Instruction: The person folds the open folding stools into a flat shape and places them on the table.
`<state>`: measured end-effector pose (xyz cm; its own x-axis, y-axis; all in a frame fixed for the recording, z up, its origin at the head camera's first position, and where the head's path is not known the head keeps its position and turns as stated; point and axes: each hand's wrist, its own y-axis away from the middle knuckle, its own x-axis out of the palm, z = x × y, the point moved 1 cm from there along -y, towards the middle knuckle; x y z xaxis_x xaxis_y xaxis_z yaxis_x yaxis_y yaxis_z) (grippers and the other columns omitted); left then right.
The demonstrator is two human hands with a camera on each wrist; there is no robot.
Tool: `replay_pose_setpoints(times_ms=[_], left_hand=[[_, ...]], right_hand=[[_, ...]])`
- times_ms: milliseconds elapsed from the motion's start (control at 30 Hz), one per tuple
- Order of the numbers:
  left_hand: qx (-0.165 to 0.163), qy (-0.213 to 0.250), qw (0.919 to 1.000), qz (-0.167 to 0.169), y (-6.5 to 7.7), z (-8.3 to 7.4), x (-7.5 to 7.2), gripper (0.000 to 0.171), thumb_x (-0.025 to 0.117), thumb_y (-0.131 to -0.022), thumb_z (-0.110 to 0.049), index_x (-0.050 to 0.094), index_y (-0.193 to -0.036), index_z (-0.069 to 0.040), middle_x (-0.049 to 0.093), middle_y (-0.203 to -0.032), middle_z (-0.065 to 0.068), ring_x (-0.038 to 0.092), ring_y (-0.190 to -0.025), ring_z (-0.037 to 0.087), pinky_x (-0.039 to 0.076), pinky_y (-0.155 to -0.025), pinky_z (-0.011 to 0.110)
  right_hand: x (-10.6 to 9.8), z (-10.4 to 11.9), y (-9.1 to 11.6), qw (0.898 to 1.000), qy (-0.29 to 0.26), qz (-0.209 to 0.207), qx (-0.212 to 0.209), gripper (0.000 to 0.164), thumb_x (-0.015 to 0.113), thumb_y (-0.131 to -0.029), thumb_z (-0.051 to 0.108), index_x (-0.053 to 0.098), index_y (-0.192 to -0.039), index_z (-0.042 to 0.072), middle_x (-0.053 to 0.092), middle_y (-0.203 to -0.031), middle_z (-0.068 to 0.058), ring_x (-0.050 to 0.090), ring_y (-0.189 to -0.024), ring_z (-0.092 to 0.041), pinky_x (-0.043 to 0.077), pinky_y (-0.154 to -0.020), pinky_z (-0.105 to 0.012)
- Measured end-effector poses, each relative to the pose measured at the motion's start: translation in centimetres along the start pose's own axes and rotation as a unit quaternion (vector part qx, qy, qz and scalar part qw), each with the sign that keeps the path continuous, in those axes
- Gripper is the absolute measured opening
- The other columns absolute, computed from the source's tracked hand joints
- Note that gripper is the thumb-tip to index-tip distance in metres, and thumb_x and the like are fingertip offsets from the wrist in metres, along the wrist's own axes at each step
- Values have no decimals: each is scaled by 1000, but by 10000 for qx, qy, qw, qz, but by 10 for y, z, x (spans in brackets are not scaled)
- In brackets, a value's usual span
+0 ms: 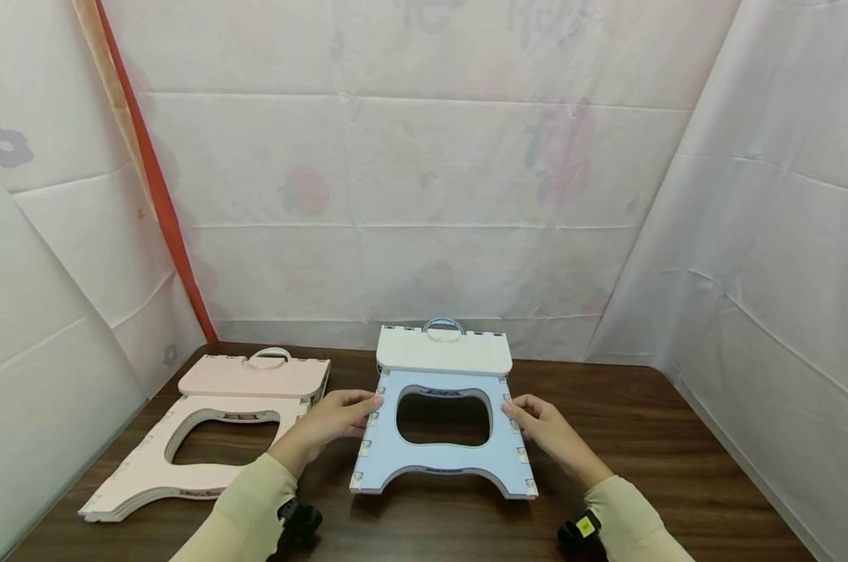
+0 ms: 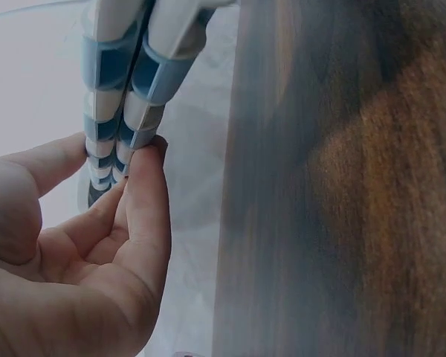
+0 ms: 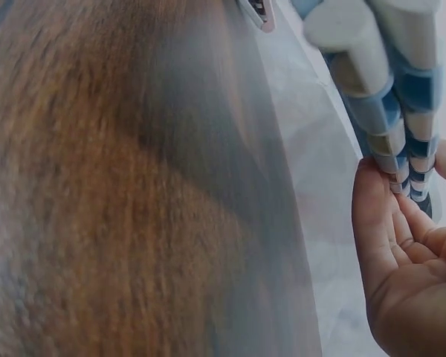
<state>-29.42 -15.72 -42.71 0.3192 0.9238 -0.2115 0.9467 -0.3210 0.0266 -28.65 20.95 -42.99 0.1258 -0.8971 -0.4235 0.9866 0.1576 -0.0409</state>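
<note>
A folded step stool, light blue with a white top panel, is held up in the middle of the head view. Its opening and leg arch face me, and a small loop handle shows at its far end. My left hand grips its left side edge. On the opposite edge, my right hand pinches it. Both wrist views show thumb and fingers on opposite sides of the folded blue-and-white hinge edges. The near legs appear raised off the table; whether the far end touches is hidden.
To the left, a pink folded step stool lies on the dark wooden table, close to my left forearm. White printed curtains enclose the back and both sides. A red strip runs down the back left corner.
</note>
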Motion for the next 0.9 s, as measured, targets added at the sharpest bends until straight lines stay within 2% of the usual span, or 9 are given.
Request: replay_pose_setpoints(times_ms=[300,600,900], left_hand=[[-95,75,9999,5,1,3,2,51,62,-101,-25,53,-132,14,66,-113,16,67,-99,26,56,-86,40],[-150,51,9998,82,2,0,3,50,60,-101,-23,53,-132,16,65,-114,18,67,-100,27,56,-86,40],[-138,15,9997,186,2,0,4,51,61,-101,-21,51,-133,17,65,-114,19,66,-101,29,56,-86,42]], right_hand=[[0,-1,0,9999,109,50,53,42,61,-101,42,63,-115,2,63,-101,-7,63,-85,-22,51,-79,-35],[-6,0,3,9987,0,512,82,45,64,-100,37,58,-120,-2,63,-103,-11,64,-89,-24,53,-79,-35],[-8,-1,4,9980,-11,625,99,45,62,-101,37,58,-122,-2,63,-105,-11,65,-90,-24,54,-80,-37]])
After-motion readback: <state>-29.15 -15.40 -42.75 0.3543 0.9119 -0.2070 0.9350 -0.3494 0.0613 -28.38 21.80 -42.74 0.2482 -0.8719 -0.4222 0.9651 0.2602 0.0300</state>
